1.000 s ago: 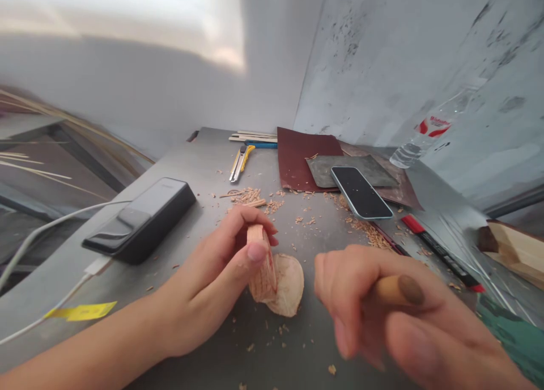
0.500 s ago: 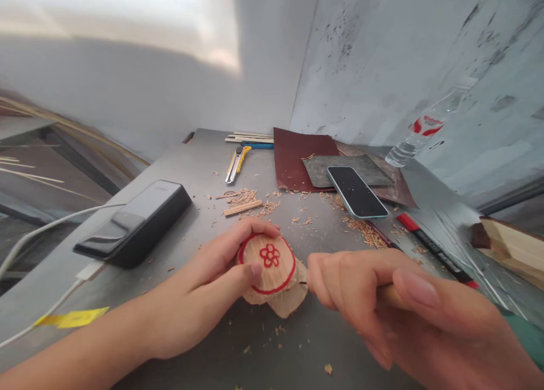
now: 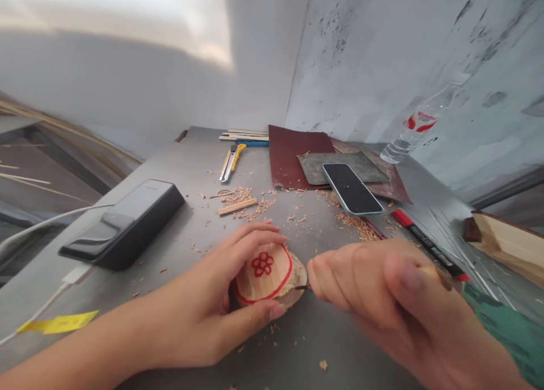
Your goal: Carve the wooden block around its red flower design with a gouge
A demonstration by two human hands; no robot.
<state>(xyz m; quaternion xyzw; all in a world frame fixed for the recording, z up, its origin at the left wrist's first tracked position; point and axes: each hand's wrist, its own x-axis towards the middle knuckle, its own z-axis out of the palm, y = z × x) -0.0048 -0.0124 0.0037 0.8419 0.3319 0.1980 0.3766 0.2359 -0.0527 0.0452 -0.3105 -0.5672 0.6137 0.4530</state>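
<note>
While the left hand (image 3: 199, 291) is cupping a rounded pale wood disc (image 3: 263, 274), fingers curled over its top edge and thumb pressed along the bottom, the right hand (image 3: 382, 293) is gripping a wooden-handled carving knife (image 3: 431, 274) in a tight fist, with the small dark blade tip (image 3: 302, 287) sitting right against the disc's rough edge. The disc is being held down on the grey metal worktop (image 3: 297, 350), showing off a red painted ring and a little red flower (image 3: 262, 264). Pale wood shavings (image 3: 359, 227) are scattering everywhere, and a black power bank (image 3: 127, 225) is lying left of the hands. Up top, a black-screened phone (image 3: 352, 189) is resting on dark sheets of sandpaper (image 3: 293, 157), near a yellow-handled utility knife (image 3: 229, 162).
</note>
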